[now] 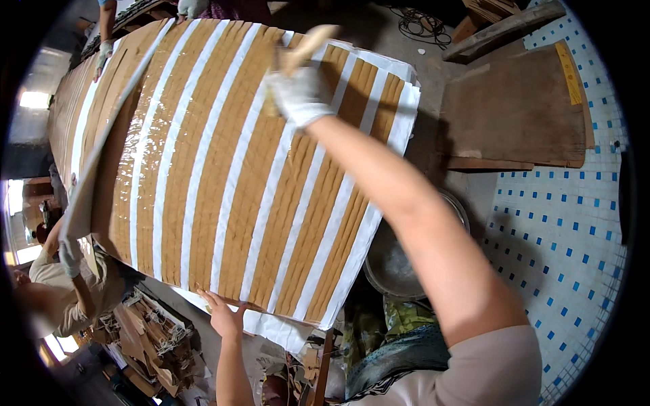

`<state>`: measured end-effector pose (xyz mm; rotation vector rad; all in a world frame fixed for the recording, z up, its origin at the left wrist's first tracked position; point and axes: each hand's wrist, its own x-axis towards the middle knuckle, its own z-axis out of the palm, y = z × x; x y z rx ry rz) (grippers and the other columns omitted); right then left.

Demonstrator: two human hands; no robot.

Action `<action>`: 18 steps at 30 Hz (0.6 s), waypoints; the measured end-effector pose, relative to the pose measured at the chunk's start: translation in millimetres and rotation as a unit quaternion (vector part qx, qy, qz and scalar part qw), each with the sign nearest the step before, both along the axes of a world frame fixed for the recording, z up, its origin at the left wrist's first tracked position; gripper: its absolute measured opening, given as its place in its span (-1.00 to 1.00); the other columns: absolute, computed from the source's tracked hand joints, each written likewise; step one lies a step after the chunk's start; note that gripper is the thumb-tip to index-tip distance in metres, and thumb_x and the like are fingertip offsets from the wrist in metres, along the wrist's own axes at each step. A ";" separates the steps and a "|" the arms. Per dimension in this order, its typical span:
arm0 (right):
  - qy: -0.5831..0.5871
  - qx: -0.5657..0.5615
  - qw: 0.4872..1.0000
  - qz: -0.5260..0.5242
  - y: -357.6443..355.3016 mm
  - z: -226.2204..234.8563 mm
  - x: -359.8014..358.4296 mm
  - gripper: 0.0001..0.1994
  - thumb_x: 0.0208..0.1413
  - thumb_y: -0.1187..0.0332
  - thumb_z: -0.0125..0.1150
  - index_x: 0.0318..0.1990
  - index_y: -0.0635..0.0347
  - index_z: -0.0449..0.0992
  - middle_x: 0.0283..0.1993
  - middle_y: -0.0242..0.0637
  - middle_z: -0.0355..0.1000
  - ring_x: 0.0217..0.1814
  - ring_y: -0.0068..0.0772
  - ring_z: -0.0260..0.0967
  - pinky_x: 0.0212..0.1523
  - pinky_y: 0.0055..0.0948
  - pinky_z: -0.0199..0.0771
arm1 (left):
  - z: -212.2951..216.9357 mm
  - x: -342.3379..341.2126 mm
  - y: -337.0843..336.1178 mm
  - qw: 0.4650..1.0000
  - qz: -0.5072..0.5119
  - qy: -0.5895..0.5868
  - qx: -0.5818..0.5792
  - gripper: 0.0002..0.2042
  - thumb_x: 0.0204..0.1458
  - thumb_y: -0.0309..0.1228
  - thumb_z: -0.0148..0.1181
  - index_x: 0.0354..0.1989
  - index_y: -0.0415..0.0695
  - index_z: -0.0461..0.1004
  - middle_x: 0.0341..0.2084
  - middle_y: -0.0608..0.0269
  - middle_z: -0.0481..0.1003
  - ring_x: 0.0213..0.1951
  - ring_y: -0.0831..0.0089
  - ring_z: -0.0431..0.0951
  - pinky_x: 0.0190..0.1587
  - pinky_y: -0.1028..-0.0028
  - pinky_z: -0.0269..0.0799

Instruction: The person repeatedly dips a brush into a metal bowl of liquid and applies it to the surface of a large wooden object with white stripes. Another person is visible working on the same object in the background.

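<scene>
A large panel (pixel 231 145) spreads before me, covered in brown ribbed strips with white bands between them; its left part shines. My right hand (pixel 298 96), in a white glove, is over the panel's far right part. It grips a pale wooden-looking tool (pixel 311 46), blurred by motion, so its kind and working end cannot be made out. Bare, my left hand (pixel 223 317) rests at the panel's near edge with its fingers apart, close to a white sheet (pixel 277 329) that hangs out below that edge.
A long greyish strip (pixel 112 128) crosses the panel's left side, near a co-worker in beige (pixel 57 298). Another person's hand (pixel 105 54) touches the far left edge. A round metal basin (pixel 399 260), a wooden board (pixel 514 111) and scrap cardboard (pixel 145 335) surround the panel.
</scene>
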<state>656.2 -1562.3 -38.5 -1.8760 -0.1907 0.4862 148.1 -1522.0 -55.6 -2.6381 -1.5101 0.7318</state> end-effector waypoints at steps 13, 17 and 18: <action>-0.069 -0.114 0.984 -0.118 -92.1 -63.5 29.9 -0.54 -0.01 0.02 0.19 -0.13 0.25 0.48 -0.07 -0.04 0.46 -0.04 -0.10 0.47 0.02 -0.22 0.45 | 1.0 -5.5 -1.2 0.999 0.029 0.009 -0.009 0.09 -0.31 -0.12 0.52 0.32 -0.42 -0.04 0.40 -0.14 -0.19 0.15 -0.02 0.38 -0.03 0.31 0.50; -0.074 -0.194 0.958 -0.198 -179.2 -100.1 43.6 -0.58 -0.03 0.05 0.17 -0.27 0.30 0.56 -0.20 0.10 0.53 -0.12 0.03 0.51 -0.06 -0.18 0.47 | 0.0 -3.5 -2.3 0.999 0.031 -0.017 -0.016 0.10 -0.32 -0.13 0.52 0.32 -0.43 -0.06 0.40 -0.14 -0.20 0.12 -0.04 0.40 -0.02 0.28 0.49; -0.090 -0.259 0.937 -0.216 -193.9 -99.6 42.3 -0.57 -0.02 0.03 0.14 -0.27 0.30 0.56 -0.18 0.11 0.52 -0.11 0.05 0.50 -0.05 -0.16 0.47 | -5.0 -7.4 -1.7 0.999 0.019 -0.025 -0.012 0.10 -0.31 -0.12 0.52 0.32 -0.44 -0.05 0.40 -0.14 -0.20 0.11 -0.04 0.41 -0.03 0.28 0.49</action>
